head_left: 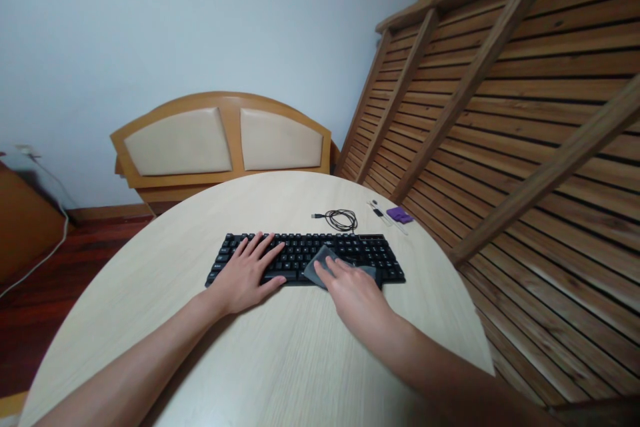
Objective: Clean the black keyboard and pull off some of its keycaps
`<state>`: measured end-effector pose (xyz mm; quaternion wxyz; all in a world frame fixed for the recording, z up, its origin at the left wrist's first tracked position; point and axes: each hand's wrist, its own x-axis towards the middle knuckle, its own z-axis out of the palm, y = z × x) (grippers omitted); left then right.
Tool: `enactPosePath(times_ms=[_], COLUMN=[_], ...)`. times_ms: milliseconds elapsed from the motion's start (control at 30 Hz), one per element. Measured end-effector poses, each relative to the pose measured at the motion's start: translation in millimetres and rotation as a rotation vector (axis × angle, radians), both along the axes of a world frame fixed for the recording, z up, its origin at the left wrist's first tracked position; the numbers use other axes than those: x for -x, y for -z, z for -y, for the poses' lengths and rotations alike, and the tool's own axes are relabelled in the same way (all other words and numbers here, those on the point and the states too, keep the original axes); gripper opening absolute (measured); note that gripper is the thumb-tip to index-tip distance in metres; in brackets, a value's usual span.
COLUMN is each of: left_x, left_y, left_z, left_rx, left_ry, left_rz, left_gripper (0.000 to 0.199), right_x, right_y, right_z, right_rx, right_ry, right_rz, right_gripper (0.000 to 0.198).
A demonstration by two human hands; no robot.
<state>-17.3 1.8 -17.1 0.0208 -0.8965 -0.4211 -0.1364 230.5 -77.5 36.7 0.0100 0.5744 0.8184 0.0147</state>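
The keyboard lies on the table beneath both hands. The left hand, spread wide and gripping nothing, rests on the keys; the right hand covers a grey cloth there, its grip impossible to tell.

A pale, rounded table spreads beneath the left hand and right hand. Beyond them, a cream-padded wooden headboard stands before a bluish-white wall. Wooden slatwork rises right of the right hand; dark reddish floor shows left of the left hand.
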Motion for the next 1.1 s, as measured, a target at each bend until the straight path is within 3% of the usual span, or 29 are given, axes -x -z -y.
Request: enactPosePath(times_ms=[200, 400, 533, 667, 833, 967, 1100], left_x=[0.8, 1.8, 1.2, 0.2, -0.1, -0.6, -1.5], left_y=[1.3, 2.4, 1.2, -0.8, -1.6, -2.9, -4.1], left_z=[-0.4, -1.4, -1.1, -0.1, 0.5, 0.8, 1.0], left_rx=[-0.016, -0.014, -0.008, -0.001, 0.003, 0.000, 0.007], left_ry=[0.017, 0.026, 0.022, 0.012, 0.008, 0.009, -0.007], left_rz=[0.038, 0.060, 0.059, 0.030, 0.020, 0.012, -0.039], left_gripper=[0.069, 0.068, 0.068, 0.068, 0.069, 0.069, 0.071], right_x=[-31.5, -99.8, -158.5, -201.9, -229.7, -255.0, -279.8], right_y=[-25.4, -46.6, -40.4, -37.9, -37.6, -15.8, 10.9], right_z=[10.0, -27.1, -67.6, -94.7, -91.6, -81.4, -83.3], right_rx=[0.011, -0.215, -0.271, -0.177, -0.010, 0.119, 0.131], right_ry=[0.072, 0.292, 0.470, 0.525, 0.556, 0.657, 0.618], right_rz=[-0.233, -0.284, -0.306, -0.576, -0.730, -1.036, -0.907], right_gripper=[0.069, 0.064, 0.060, 0.055, 0.038, 0.041, 0.036])
